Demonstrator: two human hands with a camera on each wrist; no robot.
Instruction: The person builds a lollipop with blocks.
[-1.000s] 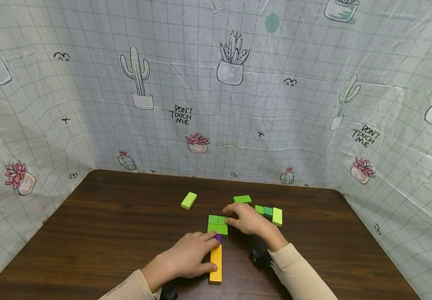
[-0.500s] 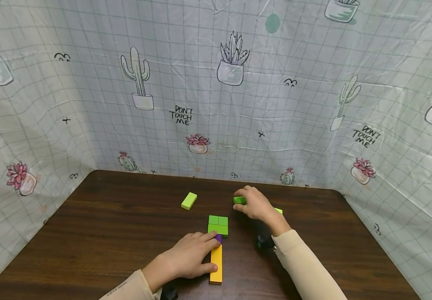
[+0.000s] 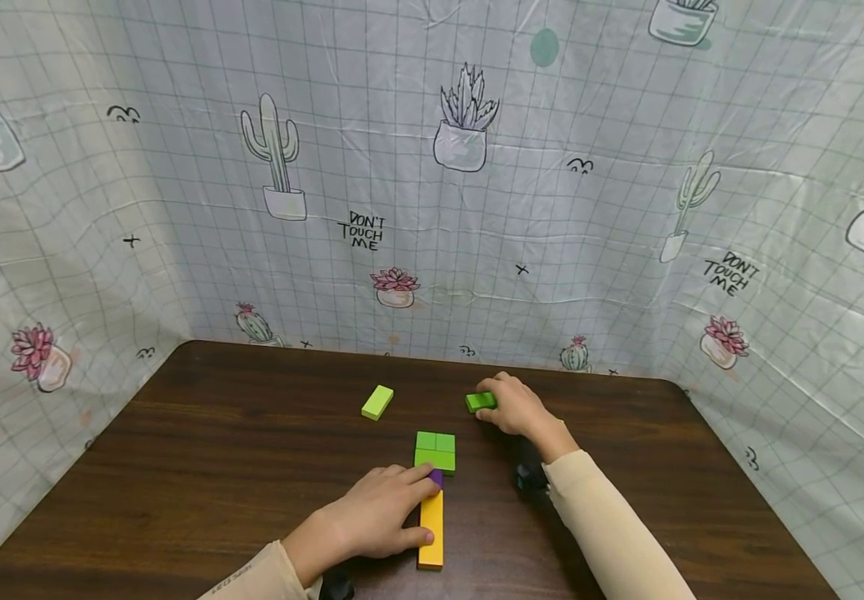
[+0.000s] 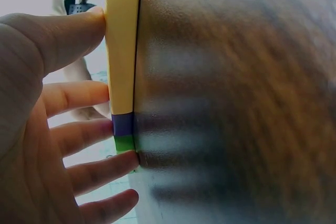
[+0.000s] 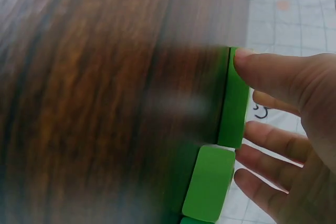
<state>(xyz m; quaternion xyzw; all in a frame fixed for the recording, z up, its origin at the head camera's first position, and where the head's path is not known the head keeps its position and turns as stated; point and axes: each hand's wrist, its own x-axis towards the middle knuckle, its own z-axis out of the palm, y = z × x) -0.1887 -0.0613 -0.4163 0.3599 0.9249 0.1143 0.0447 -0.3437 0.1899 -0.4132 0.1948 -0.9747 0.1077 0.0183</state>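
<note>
Right hand [image 3: 516, 407] has reached forward, grip pinching a green block [image 3: 479, 402]; left hand [image 3: 377, 512], fingers apart, touches a yellow block [image 3: 435, 515].

Blocks [image 3: 377, 402] on brown table [image 3: 252, 450]

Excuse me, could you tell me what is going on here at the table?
A person is handling coloured blocks on a dark table. The left hand rests against a yellow block and a purple block, lined up end to end with a small group of green blocks. The right hand holds a darker green block that lies farther off. A lime block lies apart.
</note>
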